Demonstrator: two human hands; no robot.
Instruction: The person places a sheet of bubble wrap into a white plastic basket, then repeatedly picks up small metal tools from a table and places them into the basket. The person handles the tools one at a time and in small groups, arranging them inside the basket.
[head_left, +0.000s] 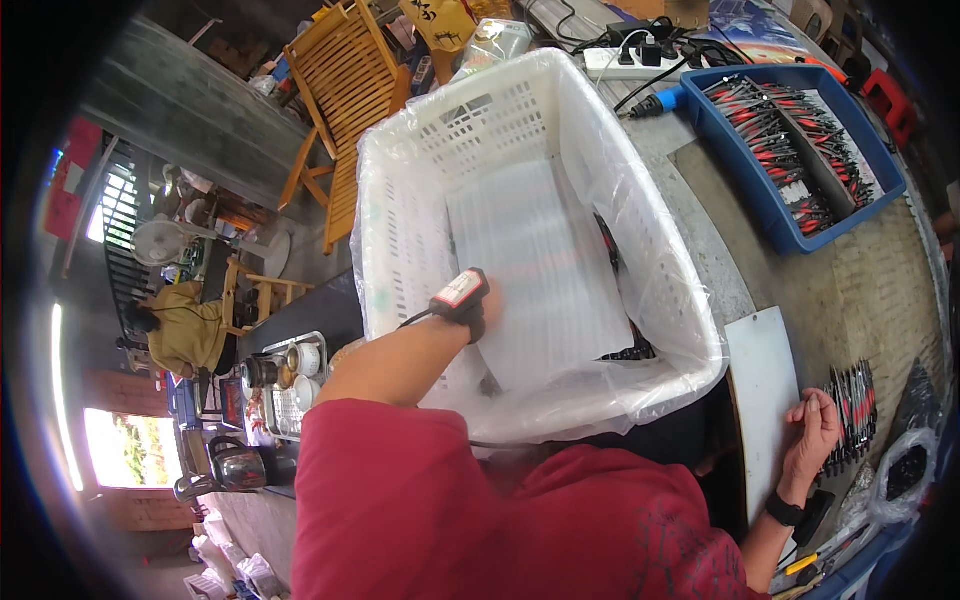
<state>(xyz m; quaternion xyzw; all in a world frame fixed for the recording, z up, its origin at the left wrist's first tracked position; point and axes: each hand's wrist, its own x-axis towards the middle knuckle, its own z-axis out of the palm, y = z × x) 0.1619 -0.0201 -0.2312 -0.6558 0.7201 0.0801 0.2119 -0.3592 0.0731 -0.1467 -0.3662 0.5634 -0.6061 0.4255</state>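
- Left hand [493, 302]: was inside the white crate [492, 122], over the foam-like sheet [530, 240]; largely hidden by the wrist device [460, 292], so whether it was open, closed or gripping the sheet could not be told.
- Sheet: lay below and beyond the left hand, translucent white, covering much of the crate's interior.
- Dark slim pieces [638, 350]: showed past the sheet's edge, to the right of the left hand.
- Clear plastic liner [600, 412]: was draped over the crate's rim, around the left hand.
- Right hand [812, 425]: was outside the crate, fingers curled inward; whether anything was held could not be told.
- Row of black-and-red slim pieces [860, 400]: lay just beside the right hand, on its right.
- White board [762, 370]: lay to the left of the right hand.
- Blue tray [850, 228]: stood beyond the right hand, holding many similar black-and-red pieces.
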